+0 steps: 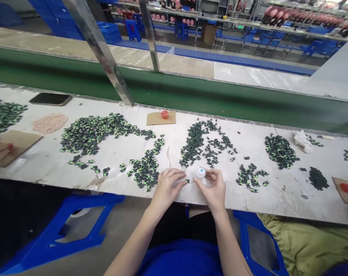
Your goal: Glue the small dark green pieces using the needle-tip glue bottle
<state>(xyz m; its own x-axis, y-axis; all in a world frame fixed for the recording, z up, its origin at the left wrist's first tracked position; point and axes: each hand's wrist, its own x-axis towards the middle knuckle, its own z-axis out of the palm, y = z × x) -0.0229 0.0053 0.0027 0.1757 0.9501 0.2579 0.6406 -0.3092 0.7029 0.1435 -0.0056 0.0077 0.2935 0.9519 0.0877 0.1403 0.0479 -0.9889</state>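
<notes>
No text, label, brand or number can be read. A small green light (240,27) glows in the background, too blurred to tell whether it is a sign. A pale strip (325,137) lies toward the right on the bench (119,151), any print on it too small to make out.

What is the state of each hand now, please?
Left hand: closed, holding a small dark piece.
Right hand: closed, holding a white bottle.
</notes>
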